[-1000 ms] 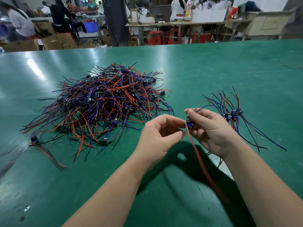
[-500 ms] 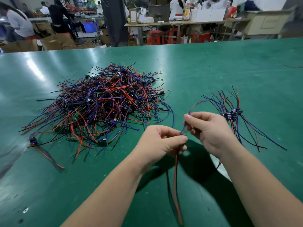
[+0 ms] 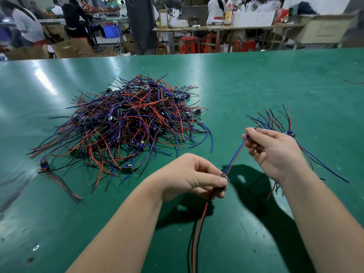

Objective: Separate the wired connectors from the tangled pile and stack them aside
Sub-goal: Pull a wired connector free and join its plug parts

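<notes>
A tangled pile of red, blue, purple and black wired connectors lies on the green table, left of centre. My left hand pinches one wired connector at its small body. Its red and black wires hang down toward me. My right hand pinches the upper ends of its blue and purple wires, stretched straight between both hands. A small sorted stack of connectors lies behind my right hand, partly hidden by it.
One stray connector with trailing wires lies left of the pile near the table's left side. Beyond the far table edge are people, cardboard boxes, red stools and work benches.
My right hand has slid up and to the right along the blue and purple wires, pulling them straight. My left hand has kept its pinch on the connector body and moved slightly lower.
</notes>
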